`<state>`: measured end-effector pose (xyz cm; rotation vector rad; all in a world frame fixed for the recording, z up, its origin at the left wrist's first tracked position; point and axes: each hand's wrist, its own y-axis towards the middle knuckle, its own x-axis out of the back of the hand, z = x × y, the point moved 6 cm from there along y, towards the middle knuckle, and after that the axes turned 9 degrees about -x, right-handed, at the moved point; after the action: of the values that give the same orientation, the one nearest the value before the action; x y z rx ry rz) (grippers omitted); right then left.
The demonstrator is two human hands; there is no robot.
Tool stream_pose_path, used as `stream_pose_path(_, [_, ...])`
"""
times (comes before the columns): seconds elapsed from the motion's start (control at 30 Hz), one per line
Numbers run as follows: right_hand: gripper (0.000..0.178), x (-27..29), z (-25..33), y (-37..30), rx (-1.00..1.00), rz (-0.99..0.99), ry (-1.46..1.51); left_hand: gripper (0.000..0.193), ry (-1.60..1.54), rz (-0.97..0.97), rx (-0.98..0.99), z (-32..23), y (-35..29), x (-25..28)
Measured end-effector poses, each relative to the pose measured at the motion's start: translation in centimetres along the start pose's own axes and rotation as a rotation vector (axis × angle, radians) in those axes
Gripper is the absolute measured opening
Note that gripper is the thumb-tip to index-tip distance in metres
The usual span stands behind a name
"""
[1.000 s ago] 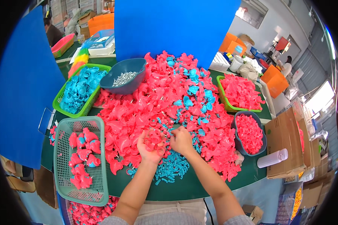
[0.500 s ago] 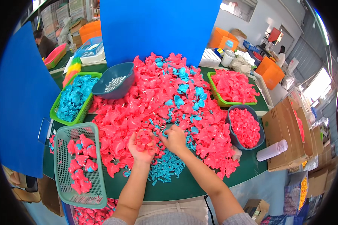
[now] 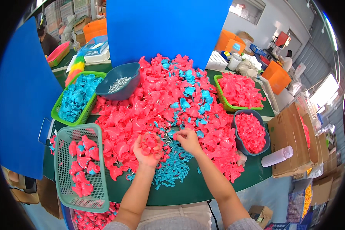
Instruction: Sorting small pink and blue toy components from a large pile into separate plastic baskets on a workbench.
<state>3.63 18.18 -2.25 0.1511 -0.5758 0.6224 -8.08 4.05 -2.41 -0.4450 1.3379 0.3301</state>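
My left hand (image 3: 147,153), palm up with fingers curled, cradles several small pink ring-shaped pieces (image 3: 149,142). To its right, my right hand (image 3: 188,140) has its thumb and fingers pinched on a small pink piece (image 3: 175,136), partly hidden by the fingertips. Below both hands lies a heap of small blue plastic clips (image 3: 170,170). Around them spreads a large pile of glossy pink plastic shells (image 3: 122,132), with blue cup-like parts (image 3: 184,103) scattered through its right half.
A pale green basket (image 3: 102,153) holding assembled pink-and-blue pieces stands left. Behind it are a green basket of blue parts (image 3: 79,96) and a dark bowl of screws (image 3: 128,91). At right are a green basket (image 3: 234,108), a grey-blue tub (image 3: 253,152) and a pale bottle (image 3: 276,156).
My right hand has shifted slightly right and away from the left hand, and a small pink piece now shows at its fingertips. My left hand stays cupped around the pink rings. The view has shifted slightly.
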Motion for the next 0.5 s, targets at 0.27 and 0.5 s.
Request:
stream_pose_path(0.27, [0.015,4.8,1.8,-3.3,0.155,-0.203,-0.071,0.032,0.066,-0.090,-0.013,1.3,0.9,1.4])
stream_pose_path(0.5, [0.016,21.4,-2.4,-6.9,0.104,-0.661,-0.065,0.026,0.214,-0.062,0.117,12.6,4.4,-0.1])
